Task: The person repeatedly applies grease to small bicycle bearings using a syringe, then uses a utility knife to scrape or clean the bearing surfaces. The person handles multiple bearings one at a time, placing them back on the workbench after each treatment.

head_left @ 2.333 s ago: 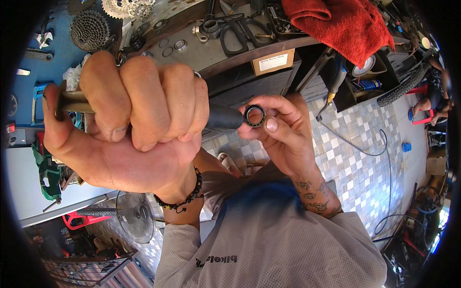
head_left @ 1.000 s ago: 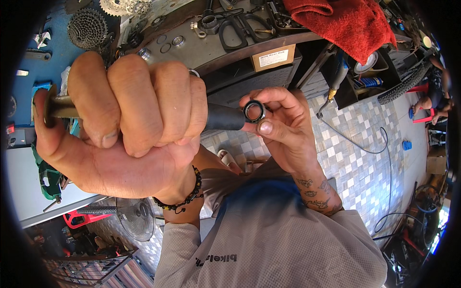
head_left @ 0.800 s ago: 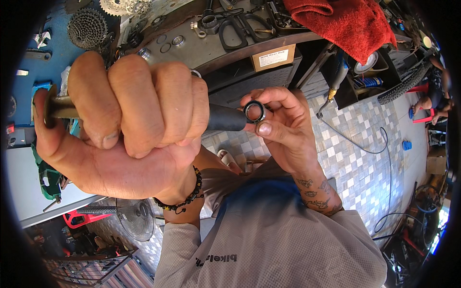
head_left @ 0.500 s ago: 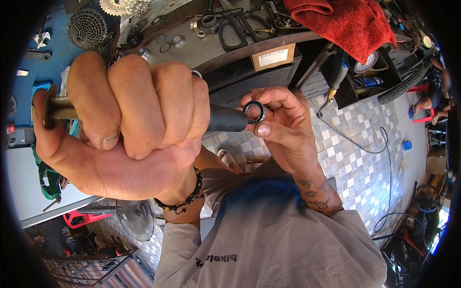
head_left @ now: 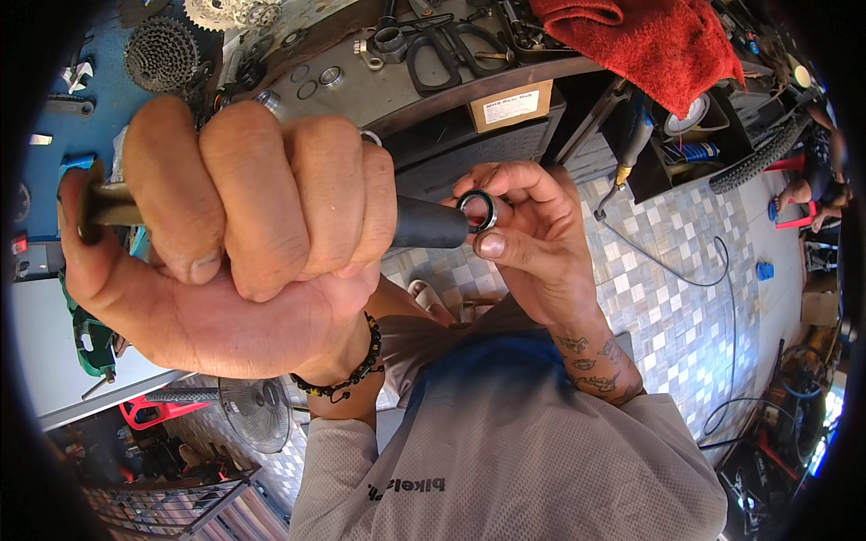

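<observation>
My left hand (head_left: 253, 234) fills the left side, fingers wrapped round a plunger-like tool. Its dark cylindrical barrel (head_left: 428, 222) sticks out to the right of my fist. On the other side a metal rod (head_left: 115, 204) ends in a round brownish disc (head_left: 89, 203), with my thumb against it. My right hand (head_left: 541, 230) pinches a small ring-shaped bearing (head_left: 492, 213), silver with a black face, between thumb and fingers. The barrel's end is right beside the bearing; whether they touch I cannot tell. My fist hides the tool's middle.
Above my hands runs a workbench (head_left: 361, 97) with loose rings, a bearing (head_left: 330, 76), black pedals (head_left: 435, 63) and a red towel (head_left: 645, 50). A cassette (head_left: 162, 56) lies at upper left. A fan (head_left: 255, 415) stands lower left; a hose (head_left: 729, 316) crosses the tiled floor. Another person sits far right.
Hardly anything differs. The bearing has turned slightly in my right fingers, and the tool in my left hand has shifted a touch; both grips stay the same.
</observation>
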A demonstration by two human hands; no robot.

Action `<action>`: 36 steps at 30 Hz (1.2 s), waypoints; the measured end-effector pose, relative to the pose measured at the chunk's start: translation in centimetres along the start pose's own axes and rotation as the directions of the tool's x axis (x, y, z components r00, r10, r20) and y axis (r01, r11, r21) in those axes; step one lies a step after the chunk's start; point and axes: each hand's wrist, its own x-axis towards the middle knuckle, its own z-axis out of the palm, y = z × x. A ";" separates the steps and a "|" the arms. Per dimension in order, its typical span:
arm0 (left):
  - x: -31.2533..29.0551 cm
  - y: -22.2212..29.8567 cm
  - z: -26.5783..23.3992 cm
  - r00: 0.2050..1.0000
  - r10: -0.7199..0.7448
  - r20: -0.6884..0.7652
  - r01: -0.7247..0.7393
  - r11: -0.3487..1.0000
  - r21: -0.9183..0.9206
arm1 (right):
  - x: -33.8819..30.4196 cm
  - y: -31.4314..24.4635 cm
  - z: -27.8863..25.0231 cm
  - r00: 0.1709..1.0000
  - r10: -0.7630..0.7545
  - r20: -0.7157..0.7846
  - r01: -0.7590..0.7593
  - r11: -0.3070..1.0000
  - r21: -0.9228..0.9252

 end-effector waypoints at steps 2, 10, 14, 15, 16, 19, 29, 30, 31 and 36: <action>0.0 0.0 0.0 1.000 0.001 -0.003 -0.001 1.000 0.001 | 0.0 0.0 0.0 1.000 0.002 0.007 -0.002 1.000 0.000; 0.1 -0.1 0.1 1.000 0.011 -0.002 -0.011 1.000 0.003 | 0.1 0.1 -0.1 1.000 -0.011 0.017 0.011 1.000 -0.013; 0.1 -0.1 0.1 1.000 0.006 0.002 -0.006 1.000 -0.006 | 0.1 0.2 -0.1 1.000 -0.024 0.017 0.024 0.999 -0.028; 0.1 -0.1 0.1 1.000 0.002 -0.002 -0.002 1.000 -0.012 | 0.1 0.2 -0.1 0.999 -0.029 0.015 0.030 0.999 -0.037; 0.1 -0.1 0.2 1.000 -0.002 -0.001 0.002 1.000 -0.008 | 0.1 0.2 -0.1 1.000 -0.026 0.015 0.026 0.999 -0.035; 0.2 -0.2 0.2 1.000 0.000 -0.003 0.000 1.000 -0.012 | 0.1 0.1 -0.1 1.000 -0.015 0.008 0.015 0.999 -0.031; 0.3 -0.1 0.1 1.000 0.005 -0.011 -0.005 0.999 -0.046 | -0.1 -0.1 -0.2 1.000 0.019 -0.001 -0.019 0.998 -0.061; 0.3 0.0 -0.1 1.000 0.018 -0.007 -0.018 0.998 -0.062 | 0.0 -0.1 -0.2 1.000 0.007 0.012 -0.007 0.999 -0.041; 0.2 0.3 -0.2 1.000 0.013 -0.017 -0.014 0.999 -0.052 | 0.0 -0.1 -0.3 1.000 0.003 0.025 -0.002 0.999 -0.043; -2.7 2.0 0.0 0.971 0.104 -0.214 -0.101 0.995 0.024 | 0.3 -0.7 -0.3 0.991 -0.067 0.120 0.088 0.981 -0.174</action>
